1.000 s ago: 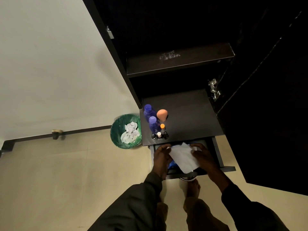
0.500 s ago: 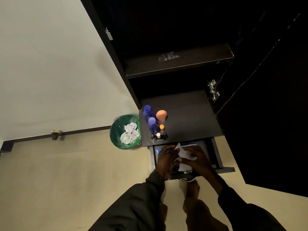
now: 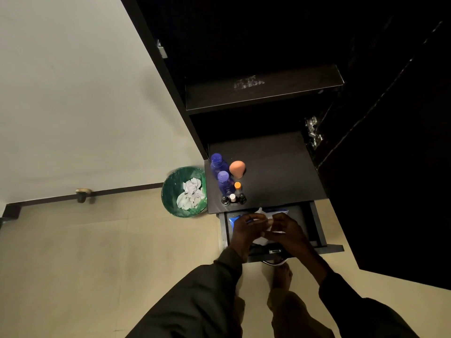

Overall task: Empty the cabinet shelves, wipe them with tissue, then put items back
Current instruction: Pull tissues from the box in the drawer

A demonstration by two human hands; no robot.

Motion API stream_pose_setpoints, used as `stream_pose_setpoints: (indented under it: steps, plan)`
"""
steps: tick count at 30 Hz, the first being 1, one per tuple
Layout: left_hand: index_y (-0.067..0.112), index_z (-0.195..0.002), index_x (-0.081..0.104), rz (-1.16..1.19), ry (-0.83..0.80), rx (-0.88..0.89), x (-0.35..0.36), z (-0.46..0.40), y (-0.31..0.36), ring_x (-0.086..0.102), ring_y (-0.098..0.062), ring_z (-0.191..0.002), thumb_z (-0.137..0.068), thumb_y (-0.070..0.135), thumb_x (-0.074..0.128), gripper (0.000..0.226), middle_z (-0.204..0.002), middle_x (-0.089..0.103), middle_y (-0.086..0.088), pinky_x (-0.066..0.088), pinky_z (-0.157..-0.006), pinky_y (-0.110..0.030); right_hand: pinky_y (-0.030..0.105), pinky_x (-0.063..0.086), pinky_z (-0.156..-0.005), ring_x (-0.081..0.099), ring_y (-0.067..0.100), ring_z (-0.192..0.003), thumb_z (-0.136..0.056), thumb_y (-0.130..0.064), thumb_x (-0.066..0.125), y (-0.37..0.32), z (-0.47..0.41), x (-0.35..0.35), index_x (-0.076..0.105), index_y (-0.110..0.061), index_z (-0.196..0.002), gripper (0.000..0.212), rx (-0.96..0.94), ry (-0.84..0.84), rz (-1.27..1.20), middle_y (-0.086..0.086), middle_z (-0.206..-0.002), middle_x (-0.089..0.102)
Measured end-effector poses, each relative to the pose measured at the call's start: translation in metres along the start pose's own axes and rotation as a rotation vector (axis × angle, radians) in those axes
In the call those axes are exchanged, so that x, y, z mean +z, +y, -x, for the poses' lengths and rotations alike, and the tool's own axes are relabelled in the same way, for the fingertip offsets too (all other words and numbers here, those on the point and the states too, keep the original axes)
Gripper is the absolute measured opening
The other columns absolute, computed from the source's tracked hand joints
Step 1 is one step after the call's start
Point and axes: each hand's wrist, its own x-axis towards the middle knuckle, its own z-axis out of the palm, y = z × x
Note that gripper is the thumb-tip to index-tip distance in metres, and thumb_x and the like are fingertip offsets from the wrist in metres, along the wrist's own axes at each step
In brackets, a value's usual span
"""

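Cabinet (image 3: 280, 32): tall, dark, its door swung open to the right.
Upper shelf (image 3: 263, 90): bare, with pale smudges near its middle.
Lower shelf (image 3: 280, 172): toiletries crowd its front left corner.
Drawer (image 3: 314, 225): pulled out below the lower shelf; a blue pack (image 3: 278, 212) lies inside.
Waste bin (image 3: 183, 191): green, just left of the cabinet, with crumpled tissues inside.
Blue bottles (image 3: 223, 176): two, upright, caps up.
Sponge (image 3: 236, 169): peach, narrow end down.
Left hand (image 3: 246, 230): fingers curled on the tissue.
Right hand (image 3: 286, 231): pinching the same tissue.
Tissue (image 3: 262, 239): white, bunched between both hands above the drawer; its long axis cannot be told.
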Motion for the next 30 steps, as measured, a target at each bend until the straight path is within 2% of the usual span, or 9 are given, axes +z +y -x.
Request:
stream_pose_setpoints:
  steps: [2, 4, 7, 10, 13, 17, 21, 27, 30]
  plan:
    - [0.003, -0.11, 0.068, -0.003, -0.037, -0.016, 0.006, 0.003, 0.004, 0.069, -0.022, -0.09, -0.087, 0.013, 0.072, 0.025, -0.099, 0.073, -0.012, 0.056, -0.081, -0.033, 0.025, 0.055, -0.081, 0.067, 0.01, -0.095, -0.078, -0.012, 0.079, 0.001, -0.001, 0.001, 0.064, -0.024, -0.103, 0.032, -0.018, 0.015, -0.014, -0.006, -0.101, 0.07]
    - [-0.001, -0.113, 0.065, 0.036, -0.037, -0.012, 0.009, 0.004, 0.006, 0.07, -0.021, -0.089, -0.092, 0.01, 0.065, 0.023, -0.099, 0.073, -0.012, 0.057, -0.078, -0.029, 0.03, 0.057, -0.082, 0.069, 0.017, -0.096, -0.083, -0.011, 0.073, 0.003, -0.003, -0.001, 0.067, -0.018, -0.108, 0.027, 0.021, 0.046, -0.1, 0.002, -0.103, 0.072]
    - [-0.005, -0.117, 0.059, 0.081, 0.048, 0.068, 0.006, 0.004, 0.001, 0.07, -0.027, -0.096, -0.097, 0.003, 0.054, 0.022, -0.107, 0.07, -0.017, 0.059, -0.076, -0.03, 0.023, 0.058, -0.068, 0.068, 0.02, -0.089, -0.09, -0.001, 0.062, -0.001, -0.001, -0.006, 0.064, -0.007, -0.108, 0.019, 0.139, 0.072, -0.372, 0.01, -0.101, 0.069]
    - [0.008, -0.117, 0.06, -0.12, 0.141, 0.114, 0.005, 0.002, 0.001, 0.064, -0.027, -0.106, -0.091, 0.016, 0.067, 0.029, -0.113, 0.066, -0.007, 0.058, -0.074, -0.028, 0.03, 0.06, -0.07, 0.066, 0.029, -0.1, -0.092, -0.005, 0.06, -0.002, -0.001, -0.012, 0.06, -0.007, -0.115, 0.023, 0.241, 0.132, -0.563, 0.016, -0.113, 0.065]
    - [0.012, -0.128, 0.053, -0.155, 0.009, 0.042, 0.006, 0.003, 0.004, 0.061, -0.024, -0.113, -0.085, 0.03, 0.074, 0.051, -0.122, 0.062, -0.003, 0.058, -0.081, -0.029, 0.031, 0.061, -0.066, 0.065, 0.03, -0.1, -0.096, -0.006, 0.054, -0.005, 0.001, -0.017, 0.056, -0.004, -0.122, 0.026, 0.274, 0.081, -0.668, 0.017, -0.114, 0.065]
    - [0.022, -0.132, 0.047, -0.102, -0.072, -0.036, 0.006, 0.004, 0.003, 0.061, -0.02, -0.111, -0.07, 0.047, 0.082, 0.075, -0.127, 0.06, -0.003, 0.057, -0.087, -0.034, 0.031, 0.06, -0.065, 0.067, 0.031, -0.099, -0.096, -0.008, 0.054, -0.009, 0.005, -0.02, 0.056, -0.002, -0.124, 0.028, 0.277, -0.013, -0.655, 0.019, -0.112, 0.067]
    - [0.018, -0.13, 0.046, -0.168, 0.069, 0.01, 0.006, 0.002, -0.002, 0.06, -0.019, -0.111, -0.08, 0.026, 0.079, 0.06, -0.125, 0.058, -0.001, 0.058, -0.088, -0.035, 0.033, 0.061, -0.068, 0.065, 0.035, -0.105, -0.095, -0.01, 0.057, -0.007, 0.002, -0.021, 0.052, -0.001, -0.13, 0.037, 0.28, 0.027, -0.612, 0.022, -0.12, 0.064]
    - [0.012, -0.124, 0.052, -0.143, 0.116, 0.059, 0.0, 0.0, -0.003, 0.061, -0.026, -0.113, -0.082, 0.022, 0.079, 0.051, -0.124, 0.06, -0.007, 0.057, -0.087, -0.05, 0.036, 0.059, -0.071, 0.064, 0.034, -0.107, -0.094, -0.013, 0.059, -0.004, 0.001, -0.021, 0.051, -0.004, -0.133, 0.041, 0.262, 0.115, -0.549, 0.02, -0.126, 0.061]
    - [0.009, -0.119, 0.053, -0.145, 0.156, 0.072, -0.002, 0.0, -0.004, 0.064, -0.022, -0.107, -0.084, 0.02, 0.076, 0.043, -0.118, 0.063, -0.006, 0.06, -0.078, -0.035, 0.03, 0.052, -0.063, 0.064, 0.029, -0.098, -0.094, -0.013, 0.06, -0.008, 0.003, -0.022, 0.055, -0.003, -0.128, 0.036, 0.264, 0.165, -0.508, 0.017, -0.121, 0.063]
